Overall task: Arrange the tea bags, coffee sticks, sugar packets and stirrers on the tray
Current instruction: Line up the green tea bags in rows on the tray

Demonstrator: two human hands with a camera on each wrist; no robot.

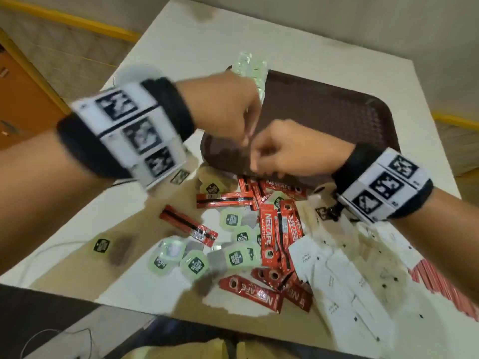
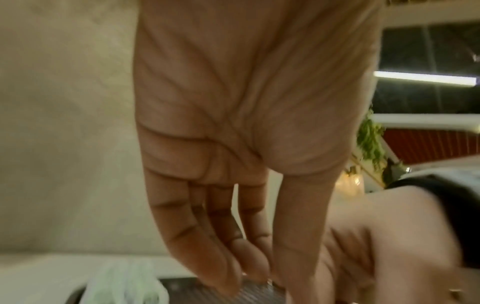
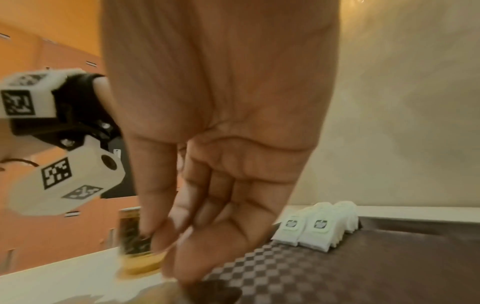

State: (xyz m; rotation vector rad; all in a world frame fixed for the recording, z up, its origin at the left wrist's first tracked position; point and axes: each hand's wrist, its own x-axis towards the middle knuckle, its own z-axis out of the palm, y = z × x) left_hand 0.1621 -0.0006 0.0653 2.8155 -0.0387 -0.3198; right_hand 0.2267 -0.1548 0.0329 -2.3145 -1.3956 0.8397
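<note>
Both hands hover over the near-left part of the brown tray (image 1: 324, 112), fingertips almost meeting. My left hand (image 1: 246, 142) points its fingers down, thumb and fingers drawn together (image 2: 259, 275). The right hand (image 1: 255, 158) is curled, thumb against the fingers (image 3: 171, 259). Blur hides whether anything is held between them. A row of white tea bags (image 3: 317, 226) stands in the tray's far-left corner (image 1: 250, 71). In front of the tray lie loose tea bags (image 1: 233, 256), red coffee sticks (image 1: 274, 234), white sugar packets (image 1: 334, 275) and red-striped stirrers (image 1: 445, 288).
The white table (image 1: 311, 35) is stained brown around the loose pile. A blurred yellowish container (image 3: 137, 246) stands on the table left of the tray. A white cable (image 1: 51, 252) crosses the table's near-left part. The table's near edge runs along the bottom of the head view.
</note>
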